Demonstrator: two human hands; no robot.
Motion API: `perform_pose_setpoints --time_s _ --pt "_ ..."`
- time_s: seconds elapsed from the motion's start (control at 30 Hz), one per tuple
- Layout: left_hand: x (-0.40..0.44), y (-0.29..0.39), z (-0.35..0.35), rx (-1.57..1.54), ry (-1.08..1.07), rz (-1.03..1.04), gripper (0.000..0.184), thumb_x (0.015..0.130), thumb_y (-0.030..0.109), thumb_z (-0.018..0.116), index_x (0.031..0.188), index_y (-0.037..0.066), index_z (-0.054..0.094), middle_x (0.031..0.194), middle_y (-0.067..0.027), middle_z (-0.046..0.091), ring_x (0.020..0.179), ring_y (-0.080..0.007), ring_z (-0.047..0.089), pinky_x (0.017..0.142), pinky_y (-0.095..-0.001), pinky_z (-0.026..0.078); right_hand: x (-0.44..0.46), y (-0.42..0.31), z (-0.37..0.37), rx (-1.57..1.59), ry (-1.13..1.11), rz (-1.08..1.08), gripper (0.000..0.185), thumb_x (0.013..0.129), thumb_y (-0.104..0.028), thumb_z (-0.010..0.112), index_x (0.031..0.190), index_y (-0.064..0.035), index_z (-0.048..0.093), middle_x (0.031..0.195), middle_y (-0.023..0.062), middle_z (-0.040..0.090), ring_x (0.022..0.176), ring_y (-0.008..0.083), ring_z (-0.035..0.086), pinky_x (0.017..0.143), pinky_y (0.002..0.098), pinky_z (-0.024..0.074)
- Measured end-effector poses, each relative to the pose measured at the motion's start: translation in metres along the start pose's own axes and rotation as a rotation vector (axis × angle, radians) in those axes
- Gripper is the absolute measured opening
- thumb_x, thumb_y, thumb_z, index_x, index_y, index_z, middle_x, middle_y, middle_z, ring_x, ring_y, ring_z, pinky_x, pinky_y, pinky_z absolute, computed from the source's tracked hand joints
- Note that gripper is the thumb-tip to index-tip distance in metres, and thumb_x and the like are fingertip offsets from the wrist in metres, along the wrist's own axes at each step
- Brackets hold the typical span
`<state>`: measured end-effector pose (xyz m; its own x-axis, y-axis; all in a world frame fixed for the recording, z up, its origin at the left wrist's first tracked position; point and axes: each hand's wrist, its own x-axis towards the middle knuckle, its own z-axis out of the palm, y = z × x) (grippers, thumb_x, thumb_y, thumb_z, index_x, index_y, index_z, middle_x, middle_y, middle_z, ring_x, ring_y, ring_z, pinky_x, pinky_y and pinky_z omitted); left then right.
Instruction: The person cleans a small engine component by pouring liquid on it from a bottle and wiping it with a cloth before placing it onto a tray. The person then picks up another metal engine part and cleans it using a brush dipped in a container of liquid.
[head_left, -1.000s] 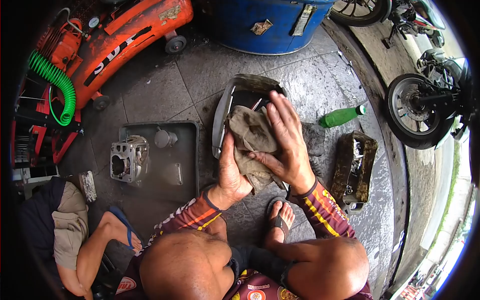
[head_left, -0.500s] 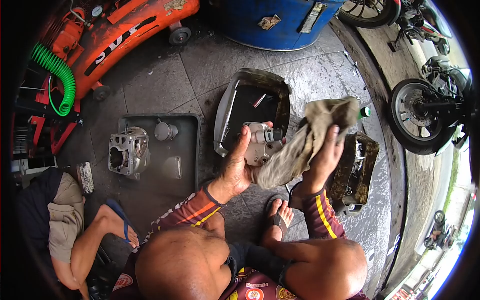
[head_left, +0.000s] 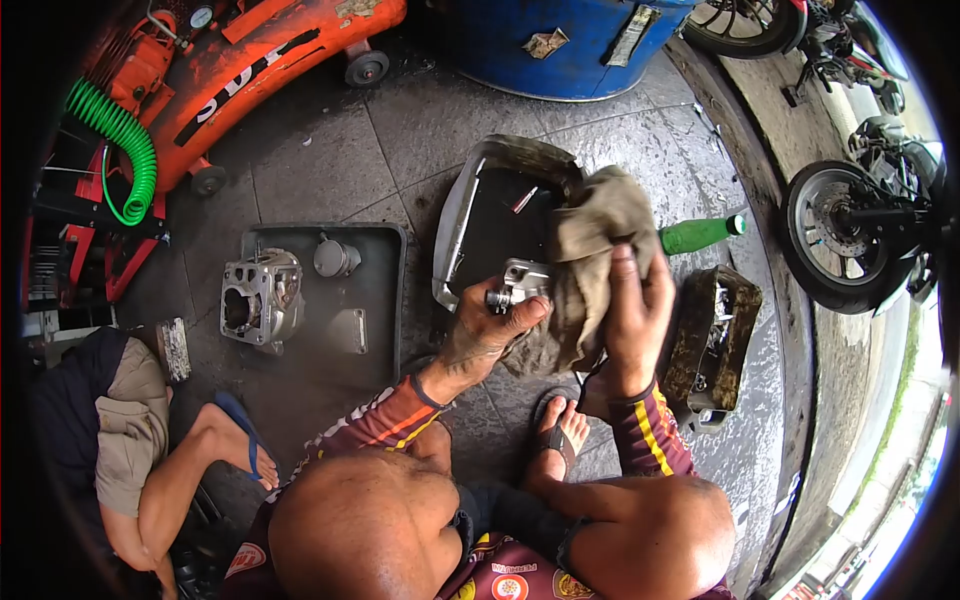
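Observation:
My left hand (head_left: pixel 482 338) is closed around a silvery metal engine part (head_left: pixel 527 278), its thumb across the near side. In my right hand (head_left: pixel 638 322) is a grimy tan rag (head_left: pixel 600 225), bunched up and pressed against the part's right side. The rag hides much of the part, and some of it hangs below. Beyond my hands lies an open dark pan (head_left: pixel 456 215) with a small red-and-silver item inside. To the left, a black tray (head_left: pixel 310 375) bears an engine cylinder (head_left: pixel 262 300), a piston (head_left: pixel 335 258) and a small flat metal plate (head_left: pixel 353 332).
A green bottle (head_left: pixel 700 235) lies right of the rag, above a dirty container (head_left: pixel 712 350) of small parts. An orange air compressor (head_left: pixel 270 75) and blue drum (head_left: pixel 560 50) stand at the back. Motorcycles (head_left: pixel 835 235) line the right. Another person's leg (head_left: pixel 190 455) is at left.
The rag and my right hand have moved left onto the engine part, uncovering more of the green bottle. The part has turned in my left hand, whose thumb now lies across it.

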<state>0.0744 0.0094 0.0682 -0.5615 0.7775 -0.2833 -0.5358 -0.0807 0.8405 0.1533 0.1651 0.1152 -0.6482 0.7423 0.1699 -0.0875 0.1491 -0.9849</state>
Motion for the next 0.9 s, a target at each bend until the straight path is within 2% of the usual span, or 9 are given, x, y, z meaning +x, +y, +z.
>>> perform_pose_setpoints --time_s 0.13,0.2,0.27,0.47,0.53,0.63,0.73,0.77,0.9 --pt "0.001 0.016 0.015 -0.124 -0.106 0.039 0.041 0.088 0.019 0.079 0.122 0.002 0.064 0.106 -0.0011 0.069 0.094 -0.0055 0.061 0.086 -0.0232 0.051 0.015 -0.04 -0.006 0.203 0.122 -0.075 0.032 0.096 -0.004 0.063 0.126 0.0037 0.058 0.126 0.0127 0.061 0.106 0.0186 0.062 0.094 0.0315 0.0496" --pt "0.003 0.011 0.008 0.025 -0.184 -0.082 0.045 0.086 0.013 0.078 0.126 0.003 0.06 0.112 -0.0027 0.068 0.098 -0.0087 0.063 0.09 -0.0257 0.052 0.019 -0.044 -0.02 -0.438 -0.319 -0.327 0.038 0.073 -0.013 0.083 0.108 -0.0048 0.069 0.11 0.0112 0.059 0.106 0.0279 0.06 0.091 0.0392 0.0502" --pt "0.007 0.01 0.005 0.193 -0.232 0.133 0.055 0.079 0.01 0.083 0.129 0.005 0.06 0.116 -0.0028 0.069 0.108 -0.0151 0.065 0.096 -0.0306 0.052 0.014 -0.036 -0.007 -0.436 -0.554 -0.407 0.037 0.065 -0.017 0.087 0.095 -0.0062 0.069 0.106 0.0103 0.057 0.104 0.0295 0.058 0.088 0.0396 0.0497" --pt "-0.006 0.02 -0.003 0.256 -0.261 0.122 0.05 0.078 0.009 0.084 0.123 0.002 0.064 0.116 -0.0074 0.071 0.103 -0.0184 0.069 0.084 -0.0309 0.058 0.027 -0.024 -0.018 -0.279 -0.721 -0.212 0.033 0.066 -0.012 0.087 0.091 -0.0031 0.068 0.094 0.0095 0.06 0.087 0.0268 0.064 0.078 0.0354 0.0517" --pt "-0.012 0.038 -0.003 -0.078 -0.315 -0.209 0.045 0.08 0.005 0.082 0.12 -0.002 0.064 0.113 -0.011 0.072 0.095 -0.021 0.072 0.068 -0.0291 0.061 0.041 -0.023 -0.039 -0.771 -0.509 -0.202 0.033 0.067 -0.002 0.08 0.097 -0.0001 0.067 0.096 0.011 0.066 0.084 0.0261 0.068 0.073 0.0336 0.0544" --pt "-0.002 0.043 -0.004 -0.024 -0.269 -0.196 0.044 0.08 0.002 0.08 0.12 -0.006 0.062 0.112 -0.0159 0.07 0.09 -0.0249 0.074 0.059 -0.0296 0.061 0.036 -0.032 -0.04 -0.247 -0.285 -0.022 0.038 0.069 -0.002 0.078 0.106 -0.0012 0.068 0.109 0.0107 0.069 0.093 0.0234 0.069 0.079 0.0342 0.0558" --pt "0.002 0.028 -0.002 0.193 -0.286 -0.067 0.044 0.081 0.004 0.081 0.12 -0.002 0.062 0.103 -0.01 0.072 0.082 -0.0194 0.072 0.058 -0.0272 0.059 0.026 -0.059 -0.012 -0.466 -0.713 -0.422 0.039 0.072 -0.007 0.08 0.11 -0.0075 0.071 0.101 0.0105 0.064 0.094 0.0255 0.066 0.081 0.036 0.0542" --pt "0.004 0.023 -0.002 0.319 -0.276 0.056 0.048 0.08 0.004 0.082 0.122 -0.001 0.061 0.099 -0.0081 0.071 0.077 -0.0167 0.07 0.057 -0.0272 0.059 0.027 -0.056 -0.008 -0.394 -0.744 -0.388 0.035 0.072 -0.008 0.08 0.106 -0.0081 0.072 0.099 0.0102 0.062 0.092 0.0262 0.065 0.079 0.0366 0.0538" --pt "-0.011 0.051 0.001 0.112 -0.303 -0.231 0.057 0.079 0.004 0.082 0.13 -0.002 0.057 0.1 -0.0099 0.072 0.079 -0.016 0.071 0.058 -0.0269 0.061 0.031 -0.04 -0.018 -0.207 -0.807 -0.252 0.024 0.075 -0.011 0.081 0.096 -0.0045 0.072 0.09 0.0095 0.062 0.085 0.027 0.064 0.075 0.0367 0.0525"
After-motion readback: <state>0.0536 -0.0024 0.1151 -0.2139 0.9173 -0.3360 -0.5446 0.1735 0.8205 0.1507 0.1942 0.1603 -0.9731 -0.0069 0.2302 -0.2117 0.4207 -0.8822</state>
